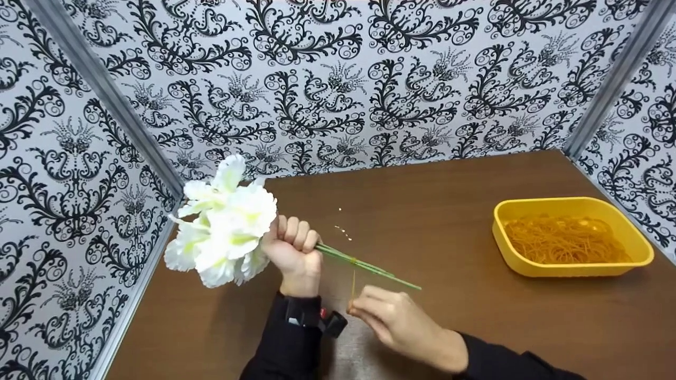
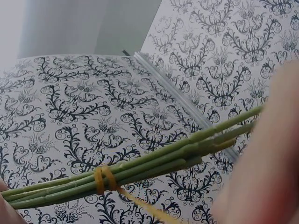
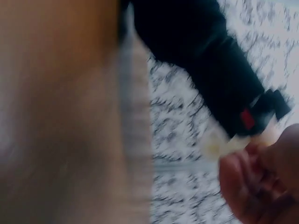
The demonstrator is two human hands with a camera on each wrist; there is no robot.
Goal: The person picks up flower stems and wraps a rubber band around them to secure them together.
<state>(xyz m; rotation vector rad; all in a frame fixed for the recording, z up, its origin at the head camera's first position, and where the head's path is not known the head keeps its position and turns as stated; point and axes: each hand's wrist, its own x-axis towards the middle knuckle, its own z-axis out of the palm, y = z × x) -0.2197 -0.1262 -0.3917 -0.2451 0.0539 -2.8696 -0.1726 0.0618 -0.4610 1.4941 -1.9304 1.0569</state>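
Left of yellow plastic tray (image 1: 504, 248), left hand (image 1: 293, 250) grips white artificial flowers' green stems (image 1: 369, 266); right hand (image 1: 393, 319) pinches thin yellow rubber band (image 1: 353, 287).

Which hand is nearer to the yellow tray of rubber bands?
The right hand. It is left of the yellow tray, well apart; the left hand is farther left, holding the flower stems.

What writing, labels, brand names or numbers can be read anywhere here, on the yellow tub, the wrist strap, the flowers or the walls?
None: no view shows a readable word, number or sign.
yellow tub: plain rim and walls, no label showing.
black wrist device: a red patch, no legible mark.
white flowers and green stems: no tag.
wallpaper: only black scroll ornament, no lettering.
The right wrist view is too blurred to read anything.
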